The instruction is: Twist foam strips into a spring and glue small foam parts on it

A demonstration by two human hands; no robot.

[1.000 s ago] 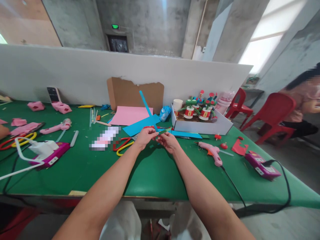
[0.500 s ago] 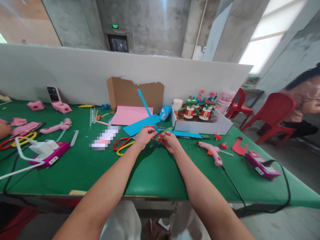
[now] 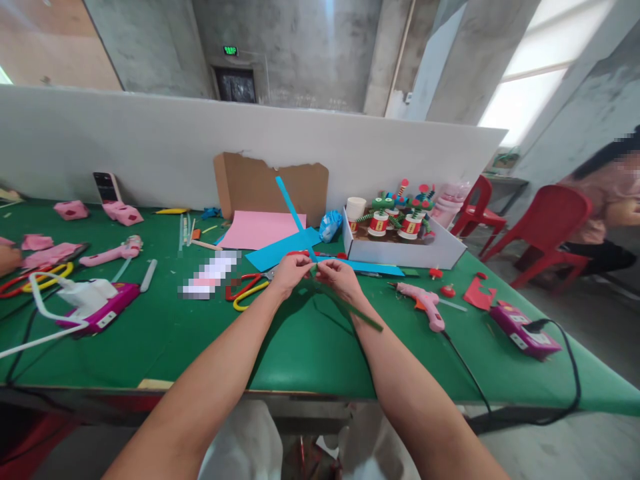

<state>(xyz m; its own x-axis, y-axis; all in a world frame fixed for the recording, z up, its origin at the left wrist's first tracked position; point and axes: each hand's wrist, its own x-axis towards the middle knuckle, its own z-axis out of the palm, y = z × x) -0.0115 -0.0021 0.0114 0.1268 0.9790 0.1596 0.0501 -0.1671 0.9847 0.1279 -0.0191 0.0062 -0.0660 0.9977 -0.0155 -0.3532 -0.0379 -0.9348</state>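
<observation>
Near the middle of the table, my left hand [image 3: 293,273] and my right hand [image 3: 337,277] meet fingertip to fingertip, both closed in a pinch where two paper strips cross. From the pinch a blue strip [image 3: 290,205] rises up and to the left. A dark green strip [image 3: 363,316] slants down to the right, over my right wrist. Blue paper sheets [image 3: 275,252] lie just behind my hands. Red and yellow scissors [image 3: 249,293] rest beside my left hand.
A white box [image 3: 400,253] holds cups with figures. A pink glue gun [image 3: 423,301] and purple power strip [image 3: 527,333] lie right; another power strip [image 3: 107,310] lies left. Part of a person's hand [image 3: 7,259] shows at the left edge.
The green strip has swung from above my right fingers to a downward slant over my right wrist. My fingertips have drawn closer together.
</observation>
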